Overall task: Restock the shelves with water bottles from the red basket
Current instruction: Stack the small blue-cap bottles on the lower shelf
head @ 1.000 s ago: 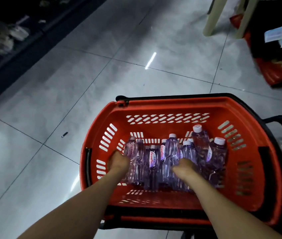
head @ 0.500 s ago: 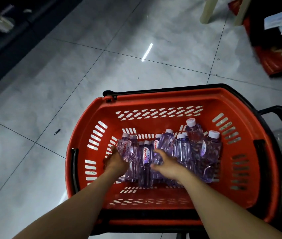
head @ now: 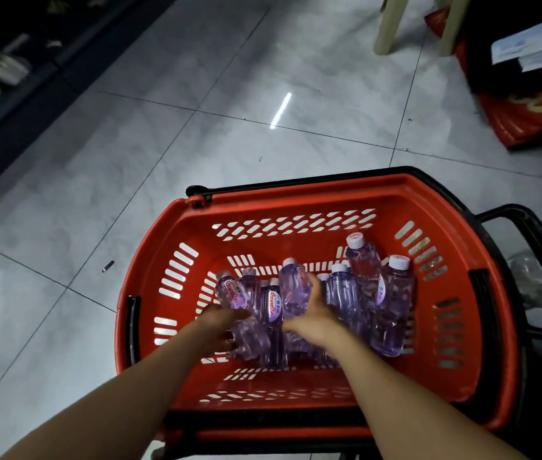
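Position: the red basket stands on the tiled floor. The water bottles are clustered upright or leaning on its bottom, towards the right side. The dark shelf lies well apart at the upper left.

Hands: the right hand wraps the centre bottle, with fingers up its right side and the thumb across the front. The left hand has thumb and fingers spread about the lower body of the leftmost bottle. Motion blur prevents confirming a closed grip there.

Step in hand, as judged: lifting a bottle in each hand clear of the cluster.

Recommendations:
- Grip each bottle at mid-body, below the label, where the thin plastic yields least.
- Settle the left hand's hold before lifting.
- Draw the bottles straight up, since neighbours press against both and a sideways pull is likely to topple them.
- Clear the basket rim before turning towards the shelf.

Change from half a second ago:
- The right hand lay flat over the bottle tops; it now turns upright along one bottle.
- That bottle's cap now stands above its neighbours.
- The left hand was bunched against the leftmost bottles; it is now lower and more spread.
- The leftmost bottle now leans further left.
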The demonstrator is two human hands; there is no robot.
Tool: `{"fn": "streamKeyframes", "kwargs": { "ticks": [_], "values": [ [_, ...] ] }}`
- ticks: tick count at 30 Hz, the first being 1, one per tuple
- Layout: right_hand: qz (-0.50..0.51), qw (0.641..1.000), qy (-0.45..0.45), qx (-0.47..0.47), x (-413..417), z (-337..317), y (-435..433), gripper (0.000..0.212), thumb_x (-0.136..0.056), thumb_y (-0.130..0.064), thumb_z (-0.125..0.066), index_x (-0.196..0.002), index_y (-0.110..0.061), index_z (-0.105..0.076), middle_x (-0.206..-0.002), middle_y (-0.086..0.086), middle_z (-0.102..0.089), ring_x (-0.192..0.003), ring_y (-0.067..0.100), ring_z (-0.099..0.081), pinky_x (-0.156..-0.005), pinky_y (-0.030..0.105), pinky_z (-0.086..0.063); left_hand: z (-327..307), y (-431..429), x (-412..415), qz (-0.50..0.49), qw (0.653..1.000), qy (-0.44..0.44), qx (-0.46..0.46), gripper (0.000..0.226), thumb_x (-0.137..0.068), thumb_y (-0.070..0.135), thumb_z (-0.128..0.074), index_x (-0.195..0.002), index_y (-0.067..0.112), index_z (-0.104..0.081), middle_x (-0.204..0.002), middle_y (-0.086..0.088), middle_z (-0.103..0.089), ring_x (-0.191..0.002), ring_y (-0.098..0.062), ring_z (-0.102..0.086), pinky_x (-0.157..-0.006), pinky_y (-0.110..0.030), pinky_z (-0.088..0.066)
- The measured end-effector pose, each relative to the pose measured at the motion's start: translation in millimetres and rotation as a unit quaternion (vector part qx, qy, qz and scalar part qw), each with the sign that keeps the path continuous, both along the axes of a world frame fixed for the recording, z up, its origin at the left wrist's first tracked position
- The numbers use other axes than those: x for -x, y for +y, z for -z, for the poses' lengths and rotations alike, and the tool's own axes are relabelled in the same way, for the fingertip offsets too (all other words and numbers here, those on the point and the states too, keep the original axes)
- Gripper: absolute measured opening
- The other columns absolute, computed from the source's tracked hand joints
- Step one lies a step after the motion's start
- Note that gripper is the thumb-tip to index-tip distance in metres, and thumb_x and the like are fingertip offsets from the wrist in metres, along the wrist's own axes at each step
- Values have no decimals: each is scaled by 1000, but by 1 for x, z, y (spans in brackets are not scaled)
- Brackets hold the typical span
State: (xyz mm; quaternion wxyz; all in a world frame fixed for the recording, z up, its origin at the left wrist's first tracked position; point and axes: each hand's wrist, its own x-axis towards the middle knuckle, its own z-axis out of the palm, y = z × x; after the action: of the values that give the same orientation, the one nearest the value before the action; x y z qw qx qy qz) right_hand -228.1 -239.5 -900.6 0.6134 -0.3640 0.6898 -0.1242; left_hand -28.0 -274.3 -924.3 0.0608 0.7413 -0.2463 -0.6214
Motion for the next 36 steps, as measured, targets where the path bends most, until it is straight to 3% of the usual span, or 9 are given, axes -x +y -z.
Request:
{"fn": "streamKeyframes", "kwargs": {
  "ticks": [2,4,7,12,17,24,28,31,36],
  "values": [
    [26,999,-24,-41,1,-2,-2,119,-80,-12,-75,-152,-37,16,-153,13,-33,-112,25,-57,-58,17,-45,-7,-7,1,-23,997,62,-44,39,-87,15,-70,-121,1,-57,-109,-18,-67,-97,-32,-65,-74,-40,-56],
    [40,993,-54,-95,2,-3,-3,98,-80,-18,-75,-154,-16,-10,-142,8,-46,-115,21,-54,-81,21,-45,-12,-11,2,-2,994,99,-52,35,-89,15,-67,-121,4,-58,-106,-16,-69,-95,-30,-65,-71,-39,-55],
    [25,988,-71,-136,9,-3,-2,40,-78,-14,-73,-109,-13,-47,-98,-2,-50,-85,9,-49,-83,30,-41,-19,-11,6,22,988,150,-35,35,-89,13,-66,-122,13,-57,-114,-15,-69,-105,-32,-65,-80,-44,-56],
    [32,992,-89,-86,11,-21,-2,105,-75,-7,-77,-154,-19,-10,-147,9,-39,-134,27,-39,-107,40,-36,-45,-11,13,20,979,201,6,50,-78,9,-70,-125,16,-56,-118,-17,-70,-110,-36,-66,-85,-58,-54],
    [38,990,-138,-5,4,-62,-12,133,-71,-18,-83,-151,-28,23,-164,3,-8,-147,30,-17,-116,46,-21,-101,-17,13,19,971,222,88,56,-79,2,-68,-130,18,-54,-122,-19,-67,-110,-36,-66,-80,-59,-56],
    [80,968,-207,118,19,-133,-17,86,-87,-25,-72,-149,-29,-13,-150,-1,-42,-129,16,-45,-104,33,-30,-181,-21,25,42,934,275,224,58,-74,2,-67,-127,23,-56,-113,-11,-73,-100,-28,-72,-66,-46,-60],
    [119,956,-152,222,49,-184,-4,120,-78,-19,-80,-154,-23,12,-143,-5,-49,-130,17,-46,-111,38,-29,-222,-23,54,94,903,305,286,59,-75,2,-69,-129,24,-57,-120,-13,-69,-107,-31,-69,-77,-49,-58],
    [155,933,-107,307,78,-221,22,96,-74,-17,-82,-145,-34,-19,-115,-15,-61,-108,8,-59,-100,38,-44,-251,-14,88,137,875,344,312,54,-73,5,-69,-120,31,-63,-118,-13,-70,-106,-30,-69,-76,-46,-59],
    [219,884,-60,408,132,-278,91,70,-68,-15,-78,-120,-37,-38,-123,-5,-65,-112,14,-65,-104,48,-47,-299,18,161,205,819,416,338,50,-70,2,-67,-108,35,-71,-107,-10,-74,-98,-28,-72,-70,-39,-60]
  ]
}}
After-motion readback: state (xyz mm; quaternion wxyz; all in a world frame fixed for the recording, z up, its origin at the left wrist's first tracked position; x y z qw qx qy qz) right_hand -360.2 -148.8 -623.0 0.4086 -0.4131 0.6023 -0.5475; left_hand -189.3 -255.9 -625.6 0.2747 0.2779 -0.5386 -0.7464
